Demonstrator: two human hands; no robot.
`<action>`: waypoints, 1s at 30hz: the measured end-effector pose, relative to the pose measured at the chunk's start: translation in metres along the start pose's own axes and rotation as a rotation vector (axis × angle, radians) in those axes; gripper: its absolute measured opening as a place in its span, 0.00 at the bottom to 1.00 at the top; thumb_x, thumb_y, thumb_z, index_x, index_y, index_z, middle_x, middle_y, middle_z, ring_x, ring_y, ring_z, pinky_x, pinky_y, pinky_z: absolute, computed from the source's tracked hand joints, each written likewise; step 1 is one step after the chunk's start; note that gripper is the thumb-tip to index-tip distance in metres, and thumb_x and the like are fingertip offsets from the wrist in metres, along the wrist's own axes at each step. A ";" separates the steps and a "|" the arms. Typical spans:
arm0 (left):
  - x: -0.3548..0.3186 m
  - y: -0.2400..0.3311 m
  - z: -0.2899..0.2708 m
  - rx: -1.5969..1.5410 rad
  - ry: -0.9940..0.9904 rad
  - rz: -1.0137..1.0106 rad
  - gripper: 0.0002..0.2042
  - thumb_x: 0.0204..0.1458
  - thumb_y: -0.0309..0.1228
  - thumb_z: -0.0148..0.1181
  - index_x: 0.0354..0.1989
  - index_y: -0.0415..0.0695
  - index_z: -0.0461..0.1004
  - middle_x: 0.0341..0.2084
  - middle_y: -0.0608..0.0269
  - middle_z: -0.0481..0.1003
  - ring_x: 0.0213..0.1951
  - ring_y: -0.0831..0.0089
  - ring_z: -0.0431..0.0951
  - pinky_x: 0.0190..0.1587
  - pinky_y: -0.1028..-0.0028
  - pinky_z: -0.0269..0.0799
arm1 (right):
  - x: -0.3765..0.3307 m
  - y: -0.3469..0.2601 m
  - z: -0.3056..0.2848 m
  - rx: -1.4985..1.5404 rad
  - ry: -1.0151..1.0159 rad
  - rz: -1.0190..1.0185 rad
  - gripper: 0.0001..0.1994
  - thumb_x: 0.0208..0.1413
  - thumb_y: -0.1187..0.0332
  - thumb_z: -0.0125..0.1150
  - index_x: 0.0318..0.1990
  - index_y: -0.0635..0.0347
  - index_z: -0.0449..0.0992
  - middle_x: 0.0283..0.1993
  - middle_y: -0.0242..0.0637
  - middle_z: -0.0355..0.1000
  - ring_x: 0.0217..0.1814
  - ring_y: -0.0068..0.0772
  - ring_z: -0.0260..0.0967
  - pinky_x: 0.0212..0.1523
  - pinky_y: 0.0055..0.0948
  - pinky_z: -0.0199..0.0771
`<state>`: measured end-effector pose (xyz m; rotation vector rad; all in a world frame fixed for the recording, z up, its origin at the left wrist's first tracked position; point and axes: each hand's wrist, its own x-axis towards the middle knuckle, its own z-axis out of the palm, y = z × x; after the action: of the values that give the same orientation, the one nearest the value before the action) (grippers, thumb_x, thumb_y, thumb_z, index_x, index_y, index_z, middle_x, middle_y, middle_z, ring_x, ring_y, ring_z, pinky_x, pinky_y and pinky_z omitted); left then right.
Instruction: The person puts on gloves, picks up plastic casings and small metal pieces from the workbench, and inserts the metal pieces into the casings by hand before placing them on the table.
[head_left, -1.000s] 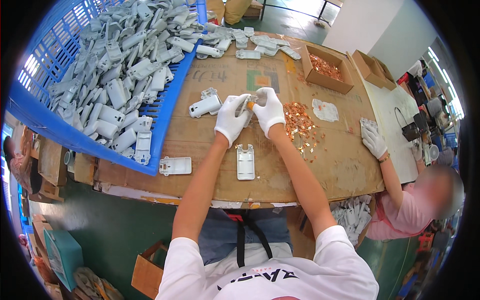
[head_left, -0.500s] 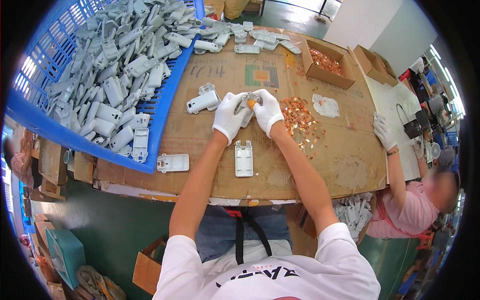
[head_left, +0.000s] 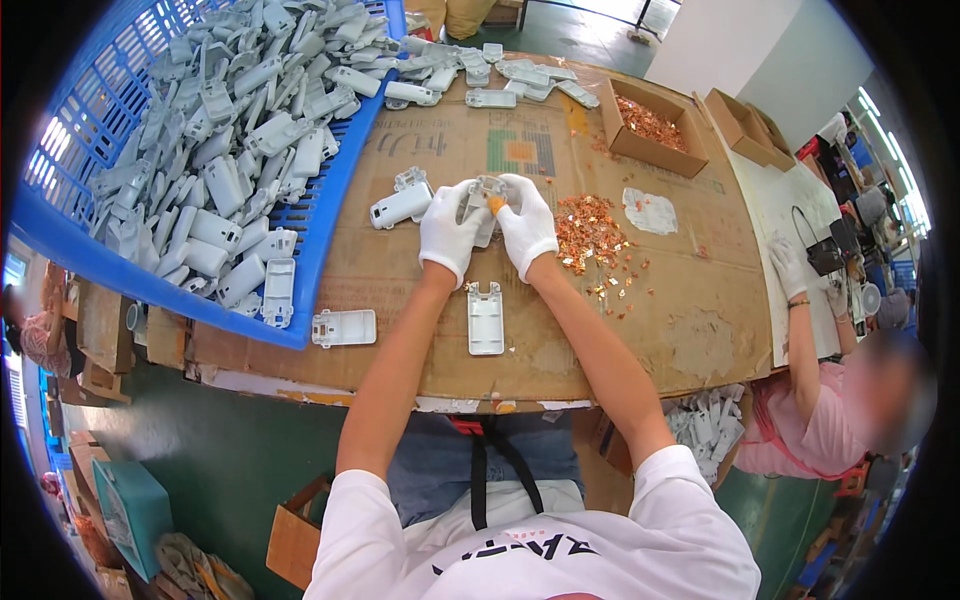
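Two white-gloved hands meet over a cardboard-covered table (head_left: 420, 270), the left hand (head_left: 450, 232) and right hand (head_left: 526, 226) both clenched in a shared grip on one grey plastic housing (head_left: 484, 196), held just above the cardboard with an orange fingertip showing at the right thumb. Just left of the held housing lies a closed grey casing (head_left: 401, 204); directly below it, nearer the person, a flat grey backplate (head_left: 486, 318) rests face up, and further left of that a second plate (head_left: 343, 327) lies by the corner of a large blue plastic crate (head_left: 330, 215), which is heaped with matching grey housings. Right of the held housing a loose scatter of small copper-coloured pieces (head_left: 588, 226) spreads across the cardboard, with a small clear bag (head_left: 649, 211) just beyond it. Above and right of the housing stands an open brown cardboard box (head_left: 642, 148) holding more copper pieces, and two further brown boxes (head_left: 748, 128) sit beyond that. A green-and-orange square printed patch (head_left: 521, 152) marks the cardboard just above the hands. At the far right, a co-worker in pink rests a gloved hand (head_left: 787, 268) on a white sheet.
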<state>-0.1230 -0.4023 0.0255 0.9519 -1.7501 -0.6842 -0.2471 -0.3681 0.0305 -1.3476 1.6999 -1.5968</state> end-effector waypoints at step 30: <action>-0.002 -0.006 -0.005 -0.226 0.065 -0.274 0.16 0.52 0.26 0.61 0.50 0.38 0.74 0.40 0.54 0.80 0.41 0.72 0.80 0.44 0.73 0.74 | -0.015 -0.002 0.011 -0.585 -0.116 -0.498 0.21 0.46 0.82 0.54 0.50 0.56 0.73 0.55 0.47 0.64 0.44 0.51 0.72 0.44 0.44 0.75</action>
<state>-0.1160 -0.4033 0.0218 1.0525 -1.4630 -0.9928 -0.2307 -0.3602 0.0250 -2.2449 1.9442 -1.2433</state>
